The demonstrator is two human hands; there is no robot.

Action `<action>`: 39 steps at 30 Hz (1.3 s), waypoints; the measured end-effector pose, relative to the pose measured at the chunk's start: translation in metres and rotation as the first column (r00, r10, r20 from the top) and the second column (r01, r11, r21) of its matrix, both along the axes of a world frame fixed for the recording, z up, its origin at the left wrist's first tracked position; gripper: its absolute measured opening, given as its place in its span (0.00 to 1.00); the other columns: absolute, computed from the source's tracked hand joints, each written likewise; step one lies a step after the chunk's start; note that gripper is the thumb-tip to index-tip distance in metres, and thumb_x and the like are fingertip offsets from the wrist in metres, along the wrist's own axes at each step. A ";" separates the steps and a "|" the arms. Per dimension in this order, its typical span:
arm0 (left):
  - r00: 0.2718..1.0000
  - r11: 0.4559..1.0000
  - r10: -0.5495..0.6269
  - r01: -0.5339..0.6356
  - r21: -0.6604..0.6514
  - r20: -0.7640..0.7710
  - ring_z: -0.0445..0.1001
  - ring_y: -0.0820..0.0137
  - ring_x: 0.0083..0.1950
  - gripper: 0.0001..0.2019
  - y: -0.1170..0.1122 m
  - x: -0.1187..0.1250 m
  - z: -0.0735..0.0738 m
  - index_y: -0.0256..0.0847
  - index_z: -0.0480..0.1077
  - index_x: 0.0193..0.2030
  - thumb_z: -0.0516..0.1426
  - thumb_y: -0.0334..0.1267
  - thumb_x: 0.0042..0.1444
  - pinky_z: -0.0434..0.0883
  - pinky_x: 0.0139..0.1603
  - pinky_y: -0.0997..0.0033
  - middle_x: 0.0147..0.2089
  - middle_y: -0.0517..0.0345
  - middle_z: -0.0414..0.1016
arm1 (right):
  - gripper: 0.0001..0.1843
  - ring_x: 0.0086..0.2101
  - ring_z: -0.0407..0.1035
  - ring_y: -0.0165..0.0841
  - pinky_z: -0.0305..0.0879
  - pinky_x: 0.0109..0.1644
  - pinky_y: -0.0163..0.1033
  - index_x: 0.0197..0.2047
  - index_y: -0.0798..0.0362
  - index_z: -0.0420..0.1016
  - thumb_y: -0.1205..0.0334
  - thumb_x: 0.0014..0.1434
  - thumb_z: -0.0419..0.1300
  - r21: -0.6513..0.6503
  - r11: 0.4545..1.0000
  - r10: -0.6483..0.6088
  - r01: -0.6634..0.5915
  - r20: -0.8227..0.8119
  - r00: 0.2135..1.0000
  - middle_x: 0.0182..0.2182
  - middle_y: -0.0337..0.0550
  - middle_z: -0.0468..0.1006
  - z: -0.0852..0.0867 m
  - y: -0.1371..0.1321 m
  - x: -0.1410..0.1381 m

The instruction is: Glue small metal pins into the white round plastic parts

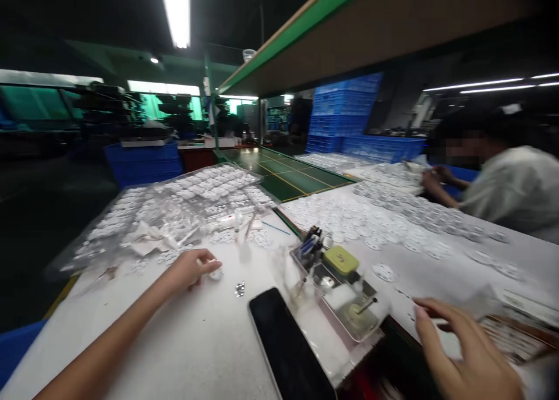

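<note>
My left hand [194, 269] is closed over the white worktop, thumb and forefinger pinching a small round white plastic part [216, 273]. Just right of it lies a little pile of shiny metal pieces [240, 289]. My right hand [465, 344] is at the right table, thumb and forefinger tips close together in a pinch. Anything between those tips is too small to make out. Small dark bits [404, 295] lie beside its fingertips, and a white disc [384, 272] rests a little farther off.
A black phone [288, 344] lies between my hands, beside a clear tray [345, 312] of pens, bottles and a yellow-green tin [341, 260]. Bagged white parts [174, 202] cover the back left. Many white discs [393, 213] spread across the right table, where another person [510, 179] sits. A shelf [349, 33] hangs overhead.
</note>
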State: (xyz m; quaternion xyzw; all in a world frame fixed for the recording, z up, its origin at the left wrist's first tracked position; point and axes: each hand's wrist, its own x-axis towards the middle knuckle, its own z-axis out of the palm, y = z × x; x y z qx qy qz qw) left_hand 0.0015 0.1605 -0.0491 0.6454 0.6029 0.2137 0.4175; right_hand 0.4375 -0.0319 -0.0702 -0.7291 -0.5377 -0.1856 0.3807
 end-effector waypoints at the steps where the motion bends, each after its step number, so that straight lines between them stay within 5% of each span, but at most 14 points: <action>1: 0.998 1.000 -0.024 0.023 -0.012 -0.052 0.68 0.69 0.18 0.24 0.002 -0.007 0.000 0.40 0.73 0.38 0.65 0.58 0.44 0.62 0.14 0.74 0.24 0.60 0.73 | 0.19 0.45 0.70 0.44 0.67 0.48 0.49 0.47 0.47 0.67 0.44 0.62 0.48 -0.081 0.997 -0.018 0.016 -0.019 1.000 0.45 0.48 0.74 0.003 0.004 0.002; 6: 0.974 1.000 -0.002 -0.004 -0.026 -0.225 0.64 0.67 0.13 0.27 0.001 -0.031 -0.010 0.42 0.68 0.32 0.55 0.67 0.48 0.60 0.12 0.71 0.21 0.59 0.71 | 0.29 0.53 0.65 0.47 0.62 0.57 0.49 0.55 0.59 0.65 0.46 0.61 0.44 -0.470 0.874 -0.133 0.119 0.004 0.991 0.51 0.57 0.70 0.001 0.040 0.025; 10: 0.968 0.994 0.073 -0.051 0.093 -0.240 0.64 0.70 0.18 0.27 0.001 -0.032 -0.022 0.42 0.68 0.32 0.50 0.68 0.53 0.62 0.21 0.73 0.23 0.58 0.74 | 0.30 0.50 0.66 0.52 0.65 0.49 0.53 0.58 0.61 0.64 0.47 0.61 0.48 -0.573 0.796 -0.194 0.193 0.061 0.979 0.51 0.61 0.67 -0.006 0.071 0.041; 14: 0.957 0.972 0.156 -0.104 0.213 -0.245 0.61 0.71 0.22 0.27 0.003 -0.033 -0.034 0.43 0.67 0.29 0.47 0.66 0.57 0.59 0.26 0.73 0.24 0.61 0.72 | 0.27 0.49 0.66 0.45 0.65 0.49 0.49 0.55 0.58 0.66 0.46 0.62 0.54 -0.632 0.744 -0.184 0.215 0.116 0.976 0.49 0.54 0.69 -0.014 0.101 0.052; 20: 0.954 0.942 0.247 -0.196 0.273 -0.169 0.66 0.67 0.26 0.27 0.009 -0.039 -0.052 0.43 0.66 0.26 0.47 0.65 0.58 0.59 0.31 0.72 0.26 0.61 0.71 | 0.19 0.51 0.65 0.39 0.62 0.55 0.49 0.55 0.58 0.67 0.56 0.66 0.54 -0.561 0.785 -0.181 0.263 0.199 0.963 0.51 0.50 0.70 -0.034 0.136 0.062; 27: 0.983 0.907 0.167 -0.124 0.402 -0.074 0.61 0.69 0.24 0.25 0.006 -0.029 -0.054 0.42 0.60 0.24 0.46 0.61 0.60 0.59 0.29 0.72 0.24 0.61 0.69 | 0.31 0.52 0.64 0.45 0.63 0.53 0.46 0.64 0.70 0.54 0.57 0.65 0.49 -0.502 0.809 -0.255 0.305 0.168 0.952 0.54 0.64 0.66 -0.032 0.170 0.085; 32: 0.979 0.866 0.172 -0.096 0.491 -0.112 0.64 0.65 0.29 0.22 0.002 -0.022 -0.052 0.43 0.58 0.24 0.47 0.58 0.60 0.61 0.32 0.70 0.25 0.60 0.64 | 0.29 0.50 0.65 0.45 0.64 0.49 0.49 0.60 0.60 0.62 0.46 0.65 0.49 -0.531 0.791 -0.267 0.304 0.148 0.952 0.51 0.57 0.68 -0.025 0.182 0.093; 39: 0.983 0.858 0.124 -0.037 0.513 -0.136 0.70 0.60 0.36 0.20 0.001 -0.018 -0.045 0.43 0.64 0.25 0.47 0.54 0.62 0.65 0.38 0.65 0.29 0.56 0.69 | 0.23 0.47 0.67 0.37 0.65 0.50 0.45 0.51 0.59 0.68 0.47 0.65 0.51 -0.514 0.830 -0.177 0.217 0.127 0.976 0.46 0.50 0.72 -0.020 0.180 0.097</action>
